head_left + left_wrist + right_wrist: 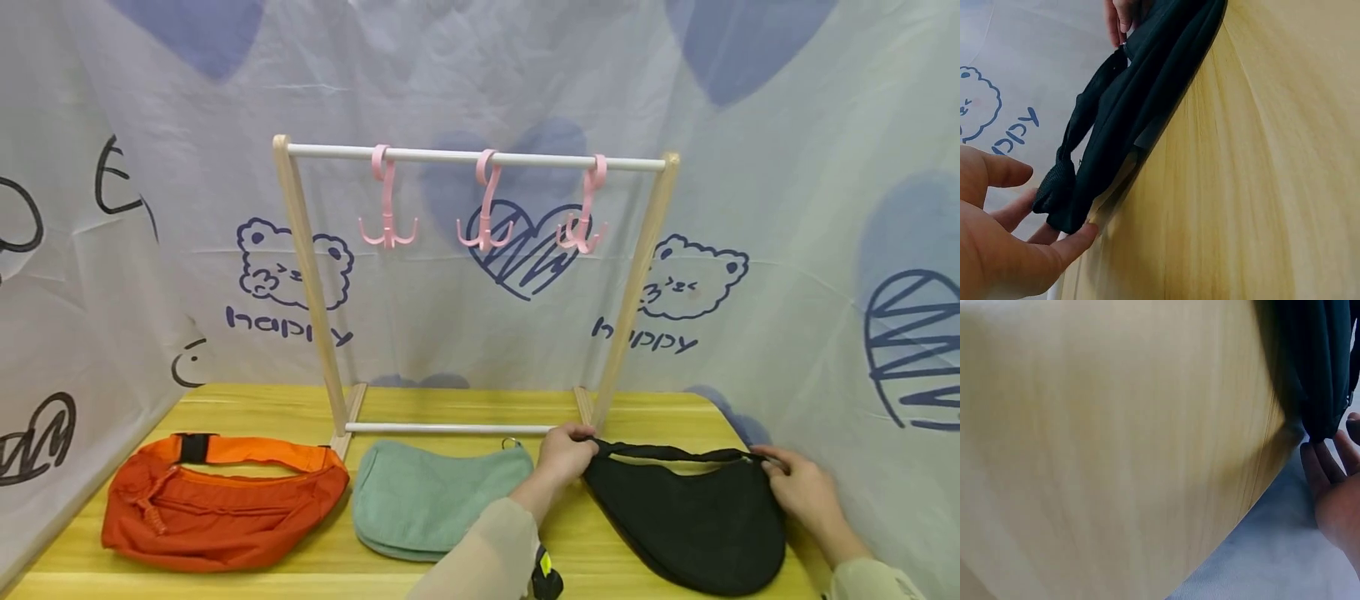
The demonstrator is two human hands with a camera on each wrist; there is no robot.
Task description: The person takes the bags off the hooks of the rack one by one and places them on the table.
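A black shoulder bag (686, 517) lies at the right of the table, its strap (675, 452) running along its top. At the bag's left upper corner is my left hand (562, 462). In the left wrist view, fingers (1075, 244) touch the bag's end and the thumb stands apart from it. My right hand (806, 492) is at the right upper corner. In the right wrist view, fingertips (1315, 456) touch that end of the bag, with the thumb apart at the frame edge. A green pouch bag (420, 492) lies left of my left forearm, which partly covers it.
An orange waist bag (225, 521) lies at the left. Behind the bags stands a wooden-sided rack (633, 292) with a white top bar (435, 156) and three pink hooks (387, 208). A black and yellow item (546, 575) shows by my left forearm. Printed cloth (810, 208) surrounds the table.
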